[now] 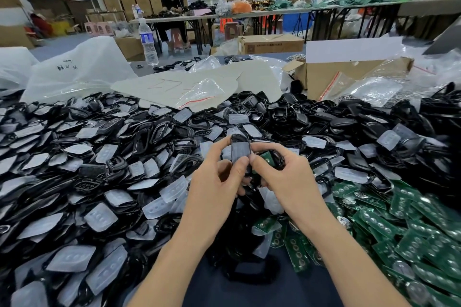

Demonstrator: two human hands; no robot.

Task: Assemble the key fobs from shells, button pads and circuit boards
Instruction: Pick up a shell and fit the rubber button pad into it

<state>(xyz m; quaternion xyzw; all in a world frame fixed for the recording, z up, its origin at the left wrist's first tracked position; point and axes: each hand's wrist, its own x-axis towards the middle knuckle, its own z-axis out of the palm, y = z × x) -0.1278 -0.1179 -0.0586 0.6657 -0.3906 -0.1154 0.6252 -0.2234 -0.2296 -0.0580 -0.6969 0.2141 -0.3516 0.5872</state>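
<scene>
Black shells (154, 132), clear button pads (101, 217) heaped across table (144, 71). Green circuit boards (399, 227) piled at near right corner. Cardboard box (324, 77) far right. Left hand (212, 182), right hand (287, 177) both pinch one shell (240, 149) above heap; green board (267, 157) under right fingers.

A water bottle (149, 40) stands upright between a white plastic bag (74, 70) and an open cardboard box (331, 77).

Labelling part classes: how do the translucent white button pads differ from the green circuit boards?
The translucent white button pads are milky, with raised bumps; green circuit boards are opaque, with round silvery contacts. Pads lie scattered among black plastic shells, left and centre; boards are heaped at right. Both are flat, loose.
</scene>
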